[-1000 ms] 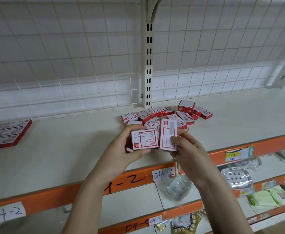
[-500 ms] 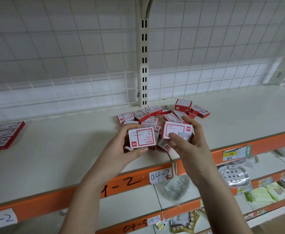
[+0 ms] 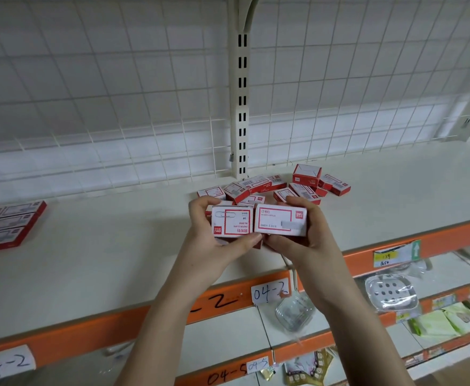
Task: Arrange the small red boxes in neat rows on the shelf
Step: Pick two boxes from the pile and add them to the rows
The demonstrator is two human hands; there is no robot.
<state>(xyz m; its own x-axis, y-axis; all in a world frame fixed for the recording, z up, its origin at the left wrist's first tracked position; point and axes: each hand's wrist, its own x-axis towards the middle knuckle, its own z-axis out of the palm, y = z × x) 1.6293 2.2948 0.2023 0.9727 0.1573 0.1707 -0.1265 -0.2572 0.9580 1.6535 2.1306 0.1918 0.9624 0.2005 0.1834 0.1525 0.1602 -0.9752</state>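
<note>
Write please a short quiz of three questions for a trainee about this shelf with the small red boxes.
1. True or false: each hand holds a box, and the two boxes touch side by side.
2. Where does the loose pile of red boxes lie? A) behind the hands, near the white upright post B) on the lower shelf C) at the far right end
3. Fill in: the neat row of boxes lies at the ___ edge of the view.

Key:
1. True: left hand holds the paper clip box, right hand the other box.
2. A; post.
3. Left.
</note>
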